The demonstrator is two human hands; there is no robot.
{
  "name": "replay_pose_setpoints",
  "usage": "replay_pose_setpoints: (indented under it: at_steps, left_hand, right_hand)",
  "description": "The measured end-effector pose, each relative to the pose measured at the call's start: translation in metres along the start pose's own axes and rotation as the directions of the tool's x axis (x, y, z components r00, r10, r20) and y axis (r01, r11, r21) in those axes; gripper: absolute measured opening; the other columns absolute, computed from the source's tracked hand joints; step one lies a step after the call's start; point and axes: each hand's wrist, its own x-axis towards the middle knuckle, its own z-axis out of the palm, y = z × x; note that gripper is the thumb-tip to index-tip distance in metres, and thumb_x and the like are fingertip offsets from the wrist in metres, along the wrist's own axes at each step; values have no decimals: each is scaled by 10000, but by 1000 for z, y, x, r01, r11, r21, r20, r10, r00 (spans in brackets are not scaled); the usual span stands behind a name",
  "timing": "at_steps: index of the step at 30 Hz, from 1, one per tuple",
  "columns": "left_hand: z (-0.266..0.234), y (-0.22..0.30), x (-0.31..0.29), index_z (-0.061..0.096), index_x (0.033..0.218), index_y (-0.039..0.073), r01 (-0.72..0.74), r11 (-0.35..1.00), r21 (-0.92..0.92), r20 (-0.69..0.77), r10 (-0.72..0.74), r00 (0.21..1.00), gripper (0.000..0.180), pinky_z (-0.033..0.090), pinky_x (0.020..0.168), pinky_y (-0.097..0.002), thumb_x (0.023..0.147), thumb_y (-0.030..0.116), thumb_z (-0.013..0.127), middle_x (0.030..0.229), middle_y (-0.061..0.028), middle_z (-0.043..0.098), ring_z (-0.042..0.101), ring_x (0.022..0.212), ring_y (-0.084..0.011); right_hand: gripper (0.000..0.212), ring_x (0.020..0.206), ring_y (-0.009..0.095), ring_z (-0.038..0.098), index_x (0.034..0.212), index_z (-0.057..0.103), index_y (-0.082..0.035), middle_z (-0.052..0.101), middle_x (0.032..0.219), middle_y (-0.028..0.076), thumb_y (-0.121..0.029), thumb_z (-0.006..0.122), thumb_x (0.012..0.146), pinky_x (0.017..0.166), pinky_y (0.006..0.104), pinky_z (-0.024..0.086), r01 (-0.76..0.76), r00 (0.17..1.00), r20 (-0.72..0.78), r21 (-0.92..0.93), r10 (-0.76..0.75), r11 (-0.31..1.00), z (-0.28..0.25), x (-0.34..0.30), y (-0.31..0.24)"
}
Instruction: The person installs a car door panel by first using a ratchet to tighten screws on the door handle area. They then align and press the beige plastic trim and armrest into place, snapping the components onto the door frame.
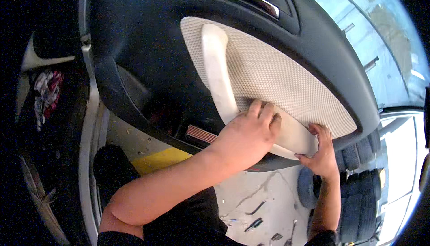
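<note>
In the head view, the cream armrest [298, 136] sits on the dark door panel [143, 26], running along the lower side of the woven insert [286, 76] and up into a curved pull at its left. The left hand [251, 129] lies across the middle of the armrest with its fingers bent over it; the fingertips are hidden, so I cannot tell whether it grips or only presses. The right hand [320, 149] spans the right end, thumb at the lower edge and fingers round the upper, holding it. To handle this well, I would spread the force between both hands, work evenly along the edge rather than bend one end, and keep the fingertips off the weave so it does not get scuffed. A slow, steady effort seems safer than a jerk, since hidden clips could snap. The hand tools [254, 224] on the floor lie well apart from the panel.
</note>
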Motion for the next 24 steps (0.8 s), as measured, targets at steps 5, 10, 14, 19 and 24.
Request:
replay_pose_setpoints:
  at_steps: [5,10,14,19,24]
  left_hand:
    - [8,-10,0,589,1268,1,-65,995,-73,-211,48,976,409,576,841,-379,889,150,622,1197,-168,579,605,1081,-338]
    - [2,-7,23,587,1316,27,38,947,-319,-225,-115,968,474,571,798,-378,895,202,718,1078,-162,649,680,924,-299]
    - [-18,-3,7,562,1317,-16,153,653,-741,-48,-280,959,443,571,814,-291,903,49,704,1139,-179,681,698,1005,-216]
    - [-18,7,-38,522,1340,-53,323,-5,-947,301,-375,877,434,535,945,-297,929,-42,661,1199,-123,661,648,1101,-165]
    - [-9,37,-56,521,1330,-53,202,-291,-935,292,-312,904,461,543,942,-312,901,-73,690,1203,-119,666,647,1106,-166]
  right_hand:
    - [611,1066,337,651,1229,606,14,667,1153,195,-57,717,633,948,404,505,76,996,-56,11,-75,997,-18,1,16]
    - [357,885,331,723,1107,674,24,721,1014,197,9,669,750,813,369,563,-10,967,-255,13,13,1000,-48,-4,21]
    - [365,881,299,735,1109,681,25,735,999,176,-1,668,745,823,341,553,-42,949,-301,162,90,986,-55,-26,11]
    - [386,896,300,737,1110,692,25,742,1007,170,4,677,726,828,327,550,-68,958,-240,342,157,937,-41,-52,-4]
    - [386,871,288,738,1103,699,22,739,1001,184,-7,696,719,790,335,556,-91,965,-188,415,183,905,-22,-60,-18]
